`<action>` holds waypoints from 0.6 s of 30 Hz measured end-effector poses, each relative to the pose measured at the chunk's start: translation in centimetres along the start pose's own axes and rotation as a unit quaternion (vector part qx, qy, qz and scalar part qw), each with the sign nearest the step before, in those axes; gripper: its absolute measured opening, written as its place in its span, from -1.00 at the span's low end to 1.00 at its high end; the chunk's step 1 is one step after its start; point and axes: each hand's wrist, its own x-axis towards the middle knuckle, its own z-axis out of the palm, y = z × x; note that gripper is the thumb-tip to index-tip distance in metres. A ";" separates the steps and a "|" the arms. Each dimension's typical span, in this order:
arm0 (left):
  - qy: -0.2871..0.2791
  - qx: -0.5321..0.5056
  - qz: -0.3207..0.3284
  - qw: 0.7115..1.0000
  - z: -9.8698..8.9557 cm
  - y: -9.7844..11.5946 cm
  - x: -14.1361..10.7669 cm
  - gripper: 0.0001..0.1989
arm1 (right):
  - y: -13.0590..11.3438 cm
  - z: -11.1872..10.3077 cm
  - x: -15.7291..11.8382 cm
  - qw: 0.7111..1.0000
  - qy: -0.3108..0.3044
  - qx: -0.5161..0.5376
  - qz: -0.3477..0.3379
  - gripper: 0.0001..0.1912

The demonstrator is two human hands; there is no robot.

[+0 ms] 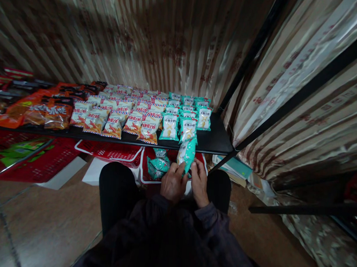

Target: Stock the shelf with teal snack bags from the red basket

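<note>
Packet (187, 150) in teal and white stands tilted at the front edge of the black shelf (216, 136); I judge this as mid-handling. My left hand (174, 183) grips its lower end; my right hand (199, 183) has bent fingers at the lower corner, pinch unclear. Any lift calls for clearing that edge. I read 小鱼小虾 on matching packets (169, 127) behind; red lettering on striped-edge bags (149, 127) is less certain. Below, a red basket (143, 171) holds more teal packets (159, 165).
</note>
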 end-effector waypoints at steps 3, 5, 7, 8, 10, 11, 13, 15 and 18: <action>0.020 0.009 0.001 1.000 0.2 0.1 -0.1 -0.61 | 0.0 0.2 -0.2 1.000 -0.001 0.010 0.023 -0.52; 0.033 0.017 0.012 0.999 0.4 0.1 -0.3 -0.62 | 0.0 0.3 -0.2 0.999 0.002 0.022 0.032 -0.51; 0.048 0.029 0.032 0.998 0.7 0.1 -0.5 -0.61 | 0.0 0.3 -0.3 0.998 0.001 0.039 0.043 -0.53; 0.057 0.036 0.044 0.997 0.8 0.0 -0.6 -0.62 | 0.1 0.4 -0.3 0.998 -0.002 0.048 0.048 -0.54; 0.072 0.050 0.070 0.994 1.1 -0.1 -0.8 -0.64 | 0.1 0.4 -0.3 0.996 -0.004 0.067 0.058 -0.57; 0.076 0.055 0.083 0.992 1.3 -0.2 -0.9 -0.65 | 0.0 0.5 -0.3 0.995 -0.005 0.080 0.064 -0.58; 0.080 0.060 0.105 0.989 1.6 -0.3 -1.1 -0.65 | -0.1 0.6 -0.4 0.990 -0.010 0.117 0.077 -0.62; 0.080 0.063 0.116 0.988 1.9 -0.4 -1.3 -0.64 | -0.1 0.8 -0.5 0.982 -0.023 0.165 0.090 -0.64; 0.091 0.064 0.122 0.986 2.4 -0.6 -1.6 -0.63 | 0.0 0.9 -0.4 0.963 -0.039 0.235 0.124 -0.63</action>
